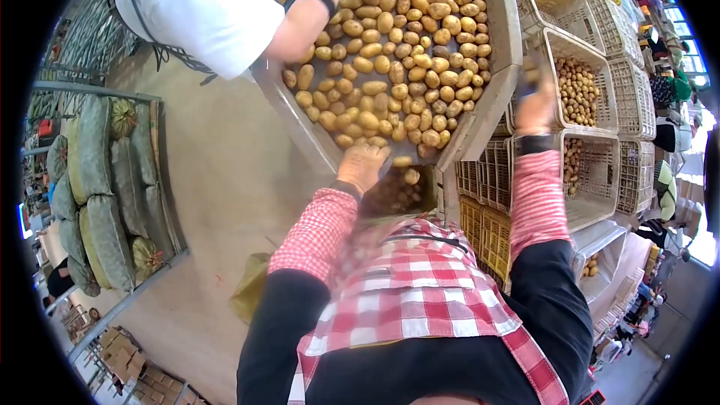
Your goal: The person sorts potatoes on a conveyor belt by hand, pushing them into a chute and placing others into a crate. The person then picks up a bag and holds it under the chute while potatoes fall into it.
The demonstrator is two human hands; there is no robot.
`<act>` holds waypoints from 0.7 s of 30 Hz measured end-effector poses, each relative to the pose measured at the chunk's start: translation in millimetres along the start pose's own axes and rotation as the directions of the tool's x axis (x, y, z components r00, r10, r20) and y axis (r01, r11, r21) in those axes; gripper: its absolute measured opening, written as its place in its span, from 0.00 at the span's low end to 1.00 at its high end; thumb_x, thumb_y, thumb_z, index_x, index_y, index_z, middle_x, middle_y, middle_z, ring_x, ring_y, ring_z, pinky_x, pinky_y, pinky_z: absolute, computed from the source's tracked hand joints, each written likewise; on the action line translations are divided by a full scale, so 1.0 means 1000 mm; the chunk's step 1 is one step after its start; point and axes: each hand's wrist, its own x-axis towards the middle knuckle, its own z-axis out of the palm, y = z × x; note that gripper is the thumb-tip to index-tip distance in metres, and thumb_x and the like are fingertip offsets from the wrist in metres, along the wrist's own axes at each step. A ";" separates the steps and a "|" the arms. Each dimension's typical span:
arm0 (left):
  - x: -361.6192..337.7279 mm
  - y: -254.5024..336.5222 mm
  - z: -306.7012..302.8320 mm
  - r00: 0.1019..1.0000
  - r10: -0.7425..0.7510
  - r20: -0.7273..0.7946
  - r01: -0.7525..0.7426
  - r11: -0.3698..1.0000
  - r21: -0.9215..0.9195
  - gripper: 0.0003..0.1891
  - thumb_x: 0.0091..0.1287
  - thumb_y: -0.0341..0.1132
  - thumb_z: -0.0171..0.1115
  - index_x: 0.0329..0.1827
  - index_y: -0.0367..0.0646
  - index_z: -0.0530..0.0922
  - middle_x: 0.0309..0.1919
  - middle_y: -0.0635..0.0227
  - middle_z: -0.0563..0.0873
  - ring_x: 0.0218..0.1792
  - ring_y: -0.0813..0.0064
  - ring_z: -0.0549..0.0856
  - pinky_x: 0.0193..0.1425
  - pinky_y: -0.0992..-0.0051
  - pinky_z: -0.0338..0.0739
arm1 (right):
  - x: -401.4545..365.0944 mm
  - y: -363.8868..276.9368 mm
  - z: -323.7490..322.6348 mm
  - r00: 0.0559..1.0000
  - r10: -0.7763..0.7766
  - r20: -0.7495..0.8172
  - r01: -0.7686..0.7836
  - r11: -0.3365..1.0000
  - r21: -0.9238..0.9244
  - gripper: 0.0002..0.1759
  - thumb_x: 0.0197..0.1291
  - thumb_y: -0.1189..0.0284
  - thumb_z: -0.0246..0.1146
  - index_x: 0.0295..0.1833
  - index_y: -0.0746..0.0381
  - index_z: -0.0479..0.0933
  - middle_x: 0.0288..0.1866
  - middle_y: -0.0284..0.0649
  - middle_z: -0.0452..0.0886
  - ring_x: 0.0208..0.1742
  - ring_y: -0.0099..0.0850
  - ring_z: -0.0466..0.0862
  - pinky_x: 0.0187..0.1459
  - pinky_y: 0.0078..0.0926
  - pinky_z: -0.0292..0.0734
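Many yellow-brown potatoes (pixel 405 52) lie spread over a metal sorting trough (pixel 484 124) in front of me. At the trough's narrow near end, my left hand (pixel 362 167) rests against the nearest potatoes, its fingers curled and what is under them hidden. Just below that hand, more potatoes (pixel 405 189) sit in a shadowed opening. Out to the right, my right hand (pixel 537 109) is smeared by motion beside the crates. A blurred, potato-coloured patch and something dark show at its fingers, but I cannot make out the grip.
Stacked plastic crates (pixel 626 97) stand on the right, some holding small potatoes (pixel 576 94). A co-worker's arm (pixel 304 26) reaches over the trough from the upper left. Filled green mesh sacks (pixel 109 202) lie on a rack at left. A yellowish sack (pixel 251 289) is on the floor.
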 end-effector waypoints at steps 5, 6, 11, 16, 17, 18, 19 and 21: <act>0.004 -0.001 0.000 0.997 0.020 -0.075 -0.017 0.999 0.041 0.14 0.75 0.47 0.59 0.54 0.53 0.86 0.41 0.68 0.91 0.47 0.65 0.88 0.51 0.65 0.83 | 0.050 0.010 -0.027 0.978 -0.198 0.071 0.207 0.839 -0.503 0.25 0.69 0.76 0.64 0.71 0.55 0.76 0.65 0.48 0.82 0.68 0.40 0.81 0.66 0.39 0.81; 0.001 0.000 0.000 0.996 0.030 -0.084 -0.026 0.998 0.050 0.14 0.75 0.47 0.59 0.54 0.53 0.86 0.40 0.68 0.91 0.47 0.65 0.88 0.51 0.65 0.83 | 0.043 -0.006 0.000 0.943 -0.224 0.248 0.313 0.851 -0.422 0.27 0.68 0.80 0.62 0.72 0.53 0.76 0.68 0.47 0.80 0.70 0.40 0.80 0.69 0.39 0.80; 0.001 0.001 0.000 1.000 -0.015 0.011 0.014 0.994 0.105 0.15 0.76 0.46 0.58 0.57 0.56 0.86 0.42 0.69 0.91 0.49 0.67 0.87 0.52 0.67 0.83 | 0.031 -0.042 0.132 0.589 -0.328 0.739 0.670 0.710 -0.219 0.35 0.65 0.87 0.57 0.75 0.47 0.74 0.74 0.43 0.76 0.72 0.43 0.78 0.73 0.39 0.76; 0.000 0.004 0.000 1.000 -0.014 0.010 0.013 0.997 0.080 0.14 0.67 0.35 0.61 0.53 0.55 0.85 0.47 0.71 0.88 0.49 0.65 0.84 0.50 0.68 0.82 | 0.034 -0.086 0.157 0.548 0.011 0.836 0.566 0.731 -0.381 0.38 0.65 0.85 0.62 0.79 0.47 0.67 0.71 0.50 0.76 0.71 0.47 0.79 0.71 0.42 0.76; -0.001 0.005 0.000 1.000 -0.009 -0.004 0.009 0.994 0.110 0.14 0.67 0.35 0.61 0.54 0.56 0.85 0.47 0.72 0.88 0.49 0.66 0.84 0.50 0.68 0.82 | 0.030 -0.075 0.166 0.578 -0.014 0.816 0.575 0.716 -0.395 0.40 0.60 0.83 0.69 0.77 0.48 0.67 0.69 0.50 0.77 0.69 0.47 0.80 0.69 0.41 0.79; 0.000 0.005 -0.002 1.000 -0.002 -0.024 0.006 0.990 0.142 0.14 0.67 0.35 0.61 0.54 0.56 0.85 0.46 0.72 0.88 0.49 0.66 0.84 0.50 0.68 0.82 | 0.021 -0.074 0.166 0.578 -0.009 0.816 0.572 0.717 -0.397 0.40 0.60 0.83 0.69 0.77 0.48 0.67 0.69 0.50 0.77 0.69 0.47 0.80 0.69 0.41 0.79; -0.001 0.005 -0.002 1.000 -0.003 -0.029 0.007 0.989 0.145 0.14 0.67 0.35 0.60 0.54 0.57 0.85 0.46 0.72 0.88 0.50 0.66 0.83 0.50 0.68 0.82 | 0.011 -0.079 0.163 0.570 0.021 0.822 0.591 0.684 -0.428 0.42 0.58 0.81 0.71 0.77 0.50 0.66 0.68 0.50 0.77 0.68 0.47 0.81 0.66 0.40 0.80; 0.000 0.005 -0.005 1.000 -0.008 -0.002 0.008 0.992 0.125 0.14 0.67 0.34 0.60 0.54 0.57 0.85 0.46 0.72 0.88 0.50 0.66 0.83 0.50 0.68 0.82 | -0.007 -0.080 0.167 0.590 0.091 0.802 0.576 0.650 -0.497 0.45 0.56 0.76 0.76 0.77 0.54 0.64 0.66 0.50 0.78 0.65 0.46 0.82 0.60 0.39 0.84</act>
